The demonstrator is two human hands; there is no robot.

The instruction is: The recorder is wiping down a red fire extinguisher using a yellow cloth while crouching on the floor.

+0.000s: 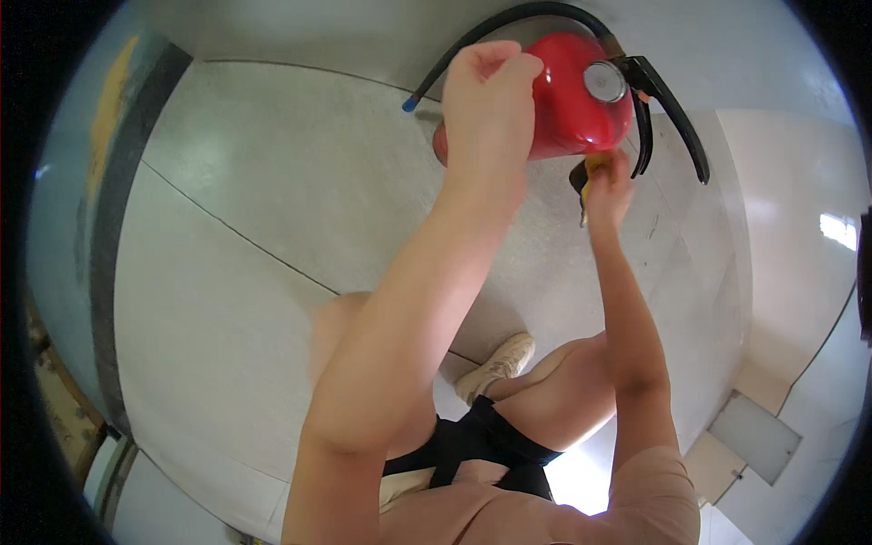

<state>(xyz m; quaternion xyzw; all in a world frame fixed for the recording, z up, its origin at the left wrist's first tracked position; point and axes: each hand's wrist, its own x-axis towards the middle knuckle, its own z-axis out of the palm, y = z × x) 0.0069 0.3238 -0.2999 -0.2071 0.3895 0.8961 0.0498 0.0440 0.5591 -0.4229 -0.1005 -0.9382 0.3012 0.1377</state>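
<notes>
A red fire extinguisher (579, 102) stands on the floor by the wall. Its black hose (504, 19) arches over the back and ends in a blue tip (409, 104). A round silver gauge or cap (605, 82) sits near the black handle levers (671, 112). In front of the cylinder's left side is my left hand (489, 102), fingers curled; whether it touches the cylinder or holds anything is hidden. My right hand (611, 191), below the levers, grips a yellow item (590, 170), possibly a cloth. Beside it shows a dark rounded piece (578, 176), partly covered.
Light floor tiles (225, 286) with dark joints spread around my legs. A dark baseboard (112, 259) runs along the left wall. My shoe (497, 368) rests on the floor. Pale panels (756, 436) are at the lower right.
</notes>
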